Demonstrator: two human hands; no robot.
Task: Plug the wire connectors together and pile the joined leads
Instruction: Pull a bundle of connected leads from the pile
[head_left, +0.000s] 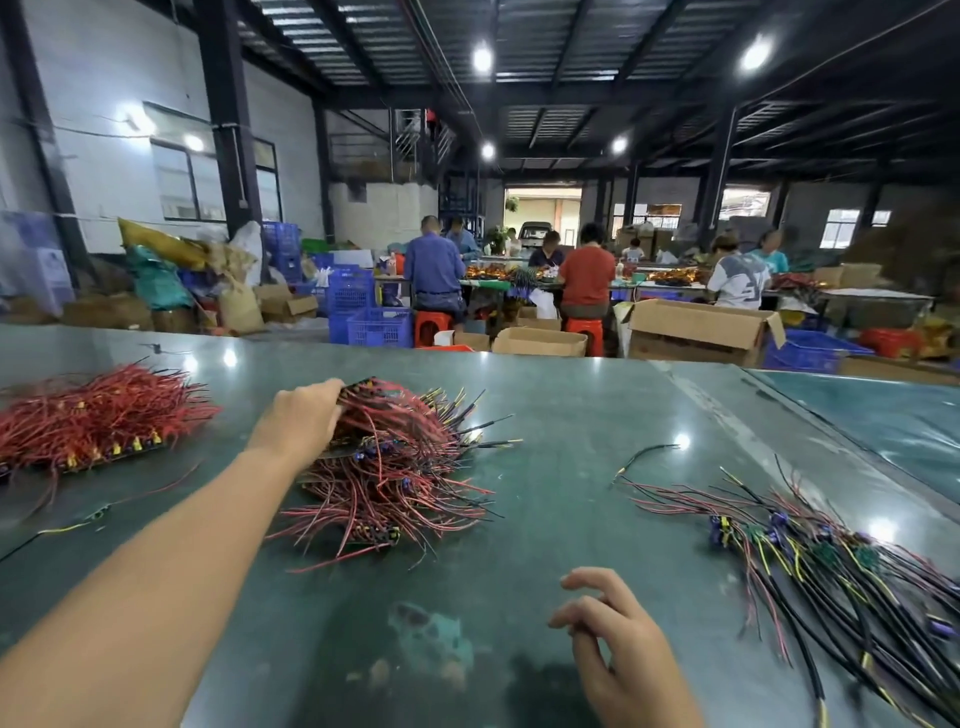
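My left hand (301, 415) reaches forward onto the left top of a heap of red and black leads (400, 467) in the middle of the green table (571, 415); its fingers are sunk into the wires at a row of connectors, and I cannot tell whether they grip any. My right hand (618, 639) hovers low near the front edge, fingers loosely curled, holding nothing. A pile of black, yellow and red leads with purple connectors (810, 556) lies fanned out at the right. Another red lead pile with yellow connectors (98, 415) sits at the far left.
A single black lead (644, 454) lies loose between the middle and right piles. A yellow-and-black lead (78, 522) lies at the left. Beyond the table's far edge are cardboard boxes (696, 330), blue crates (374, 325) and seated people working at other benches.
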